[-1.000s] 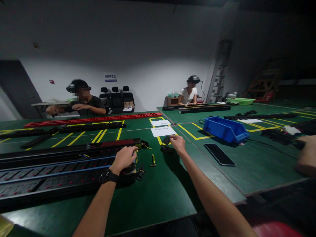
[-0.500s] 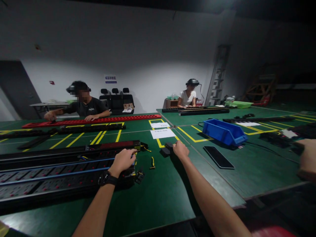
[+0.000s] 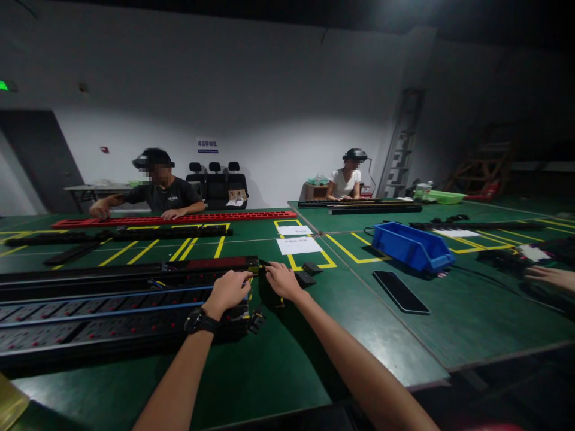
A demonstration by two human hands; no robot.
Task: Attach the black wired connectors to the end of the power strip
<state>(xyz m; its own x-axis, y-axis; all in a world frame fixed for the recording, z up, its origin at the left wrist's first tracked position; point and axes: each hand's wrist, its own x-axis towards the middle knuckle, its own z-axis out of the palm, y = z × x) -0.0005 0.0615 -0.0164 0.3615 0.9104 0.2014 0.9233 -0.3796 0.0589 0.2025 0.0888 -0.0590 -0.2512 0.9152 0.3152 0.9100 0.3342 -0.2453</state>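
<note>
The long black frame (image 3: 108, 326), at nine o'clock from both hands, looks heavy and stiff; hold its sides. The left hand (image 3: 230, 291) touches its end, the right hand (image 3: 282, 280) is near. I can't tell either grip.

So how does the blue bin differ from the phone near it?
The blue bin is an open box with raised walls; the phone is a flat slab. The bin is blue, while the phone has a dark face with a paler edge. Both rest on the green table, untouched.
</note>
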